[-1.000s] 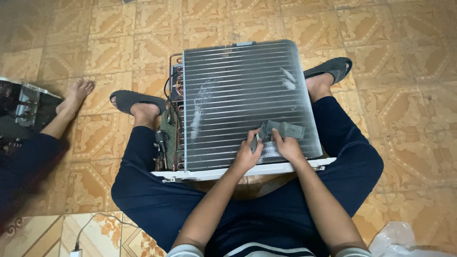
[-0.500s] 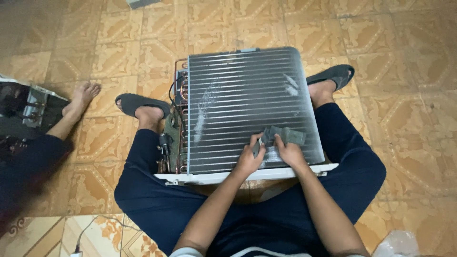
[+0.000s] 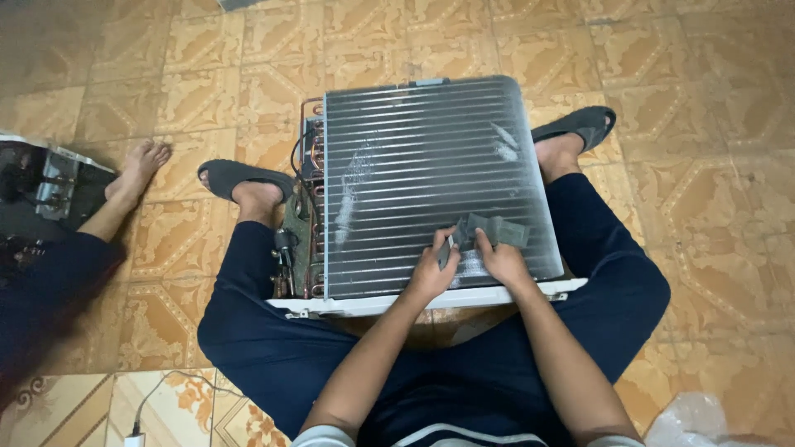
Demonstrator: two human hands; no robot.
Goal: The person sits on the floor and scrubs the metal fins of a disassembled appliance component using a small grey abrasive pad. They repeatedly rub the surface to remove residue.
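A finned coil unit [image 3: 431, 178] — a grey radiator-like block with copper tube bends along its left edge — lies flat across the seated person's lap, its white base rail nearest the body. Both hands work at the near right part of the fins. The left hand [image 3: 432, 269] is closed around one end of a dark grey folded strip [image 3: 489, 232], fingers curled over it, and the right hand [image 3: 503, 263] pinches the same strip just beside it, pressing it against the fins. Pale scuffed patches mark the fins at the middle and the upper right.

The person's legs in dark blue trousers spread to either side, with black sandals [image 3: 236, 176] on the patterned tile floor [image 3: 704, 99]. At the left, another person's bare foot [image 3: 137, 170] rests on the tiles near a dark metal device [image 3: 41, 186]. A crumpled clear plastic bag [image 3: 704, 422] sits at the lower right corner.
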